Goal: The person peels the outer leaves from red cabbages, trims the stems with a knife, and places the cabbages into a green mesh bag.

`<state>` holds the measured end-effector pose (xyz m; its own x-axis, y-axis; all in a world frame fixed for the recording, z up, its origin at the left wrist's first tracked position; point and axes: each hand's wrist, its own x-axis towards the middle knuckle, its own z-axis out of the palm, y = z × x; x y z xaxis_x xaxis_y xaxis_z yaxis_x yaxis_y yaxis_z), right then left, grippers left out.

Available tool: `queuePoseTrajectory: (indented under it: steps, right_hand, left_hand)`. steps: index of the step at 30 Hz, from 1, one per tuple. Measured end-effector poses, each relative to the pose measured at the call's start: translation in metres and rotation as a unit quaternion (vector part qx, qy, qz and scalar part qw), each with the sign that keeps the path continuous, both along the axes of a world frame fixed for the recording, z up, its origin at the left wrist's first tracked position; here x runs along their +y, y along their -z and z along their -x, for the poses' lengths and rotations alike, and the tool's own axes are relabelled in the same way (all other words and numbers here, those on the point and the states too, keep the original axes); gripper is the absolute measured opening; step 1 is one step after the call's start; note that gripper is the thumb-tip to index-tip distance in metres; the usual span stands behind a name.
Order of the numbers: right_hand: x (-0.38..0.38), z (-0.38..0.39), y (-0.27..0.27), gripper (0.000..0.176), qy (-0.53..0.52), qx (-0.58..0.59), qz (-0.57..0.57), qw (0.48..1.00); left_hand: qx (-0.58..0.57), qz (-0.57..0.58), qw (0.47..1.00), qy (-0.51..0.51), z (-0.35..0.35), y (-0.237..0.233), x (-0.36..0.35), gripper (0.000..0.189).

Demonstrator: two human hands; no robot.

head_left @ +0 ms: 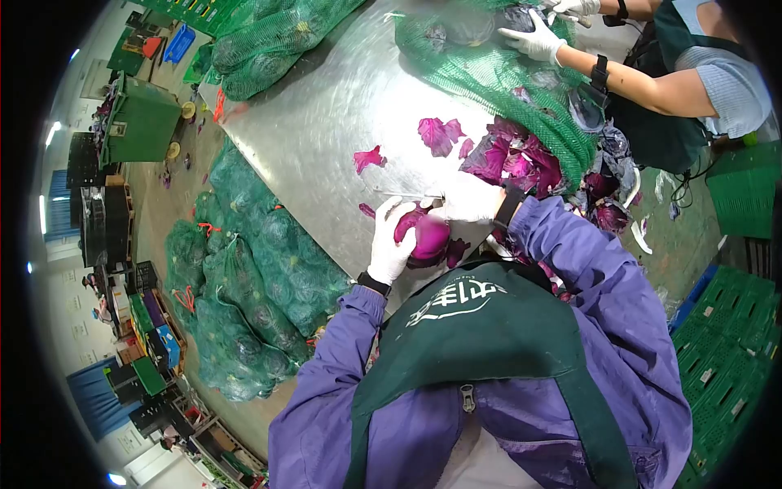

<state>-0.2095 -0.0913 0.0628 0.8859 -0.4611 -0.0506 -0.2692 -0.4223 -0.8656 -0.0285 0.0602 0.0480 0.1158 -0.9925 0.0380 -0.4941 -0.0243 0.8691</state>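
Note:
A purple-red cabbage (429, 243) is at the near edge of the metal table (326, 134), just in front of my apron. My left hand (388, 246), in a white glove, grips its left side. My right hand (470, 198), also gloved, is closed on a knife (407, 194), whose thin blade points left over the top of the cabbage. The handle is hidden inside my fist. Loose purple leaves (440, 136) lie on the metal beyond my hands, and a heap of torn leaves (521, 159) is to the right.
Across the table, a co-worker's gloved hand (533, 39) rests at a green mesh sack (489, 69). Another filled sack (269, 49) lies at the far left. Several full sacks (236, 285) cover the floor on the left, near a green bin (140, 121). Green crates (725, 350) stand at right.

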Motion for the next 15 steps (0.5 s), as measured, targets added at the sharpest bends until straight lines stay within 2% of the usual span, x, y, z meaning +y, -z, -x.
queuePoseTrajectory:
  steps: [2,3,4,5,6,7,9,10,11,12,13,14,15]
  right_hand:
    - [-0.008,0.002,-0.01,0.028,-0.061,0.031,0.073,0.995]
    - [-0.004,-0.001,-0.017,0.021,-0.044,0.098,0.142,0.984]
    - [-0.003,-0.006,-0.001,0.021,-0.044,0.098,0.142,0.984]
    - [-0.002,-0.013,0.03,0.02,-0.028,0.056,0.213,0.975]
    - [-0.003,-0.017,0.036,0.018,-0.011,0.014,0.283,0.959]
    - [-0.006,-0.015,0.041,0.018,-0.012,0.013,0.284,0.959]
    - [-0.013,-0.011,0.028,0.019,0.162,0.087,0.167,0.969]
    - [-0.023,-0.001,0.05,0.023,0.218,0.066,0.154,0.961]
    - [-0.022,0.005,0.071,0.025,0.343,0.005,0.057,0.938]
    - [-0.023,0.007,0.073,0.027,0.457,-0.056,-0.041,0.887]
    - [-0.021,0.012,0.076,0.028,0.445,-0.05,-0.066,0.892]
    - [-0.009,0.018,0.061,0.03,0.434,-0.042,-0.094,0.895]
    - [0.006,0.02,0.023,0.034,0.358,-0.055,-0.142,0.921]
  left_hand:
    - [-0.042,0.0,0.999,0.034,-0.002,0.0,-0.004,0.043]
    - [-0.042,0.001,0.999,0.034,-0.002,-0.001,-0.006,0.043]
    - [-0.035,-0.014,0.999,0.029,-0.001,-0.002,-0.007,0.045]
    - [-0.027,-0.029,0.999,0.024,0.0,-0.005,-0.009,0.047]
    - [-0.028,-0.028,0.999,0.024,-0.001,-0.003,-0.01,0.047]
    - [-0.019,-0.022,0.999,0.028,-0.004,-0.002,-0.01,0.049]
    - [0.006,-0.006,1.0,0.03,-0.008,0.002,-0.006,0.05]
    - [0.004,-0.007,1.0,0.027,-0.011,0.006,0.0,0.05]
    - [0.047,-0.023,0.999,-0.014,-0.016,0.017,0.007,0.048]
    - [0.092,-0.038,0.993,-0.056,-0.019,0.021,0.01,0.047]
    - [0.312,-0.107,0.934,-0.135,-0.022,0.025,0.014,0.045]
    - [0.36,-0.135,0.905,-0.18,-0.024,0.021,0.014,0.045]
    - [0.34,-0.149,0.905,-0.207,-0.026,0.021,0.015,0.045]
